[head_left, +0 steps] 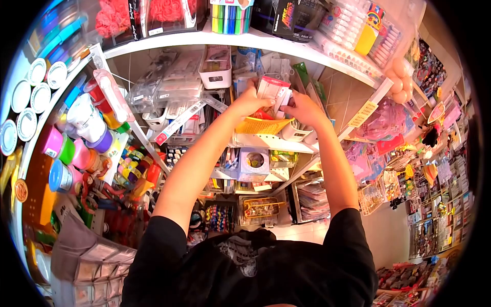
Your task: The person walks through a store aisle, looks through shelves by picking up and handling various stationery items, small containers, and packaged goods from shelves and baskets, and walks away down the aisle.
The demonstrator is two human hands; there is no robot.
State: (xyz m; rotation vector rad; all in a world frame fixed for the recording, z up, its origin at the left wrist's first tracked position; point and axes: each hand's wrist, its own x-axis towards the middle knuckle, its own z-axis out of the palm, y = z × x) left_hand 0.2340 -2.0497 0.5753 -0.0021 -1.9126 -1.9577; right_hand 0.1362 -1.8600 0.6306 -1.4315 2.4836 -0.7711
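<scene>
Both arms reach forward to a shelf. My left hand [249, 102] is closed round the left side of some small flat packs [274, 89] with a red top edge, held above a yellow basket [261, 126]. At their right side, my right hand [303, 109] pinches the white edge of the packs, with the thumb in front. Some fingertips of both hands are hidden behind the packs. A white basket [216, 77] with packaged items is left of and beyond my left hand.
A white shelf edge [204, 41] curves above the hands. Below the yellow basket is a lilac box [253, 163] with a round opening. Colourful tubs [61, 176] stand at the left, and hanging packets [383, 123] at the right. Clear plastic packs [174, 82] lie at the upper left.
</scene>
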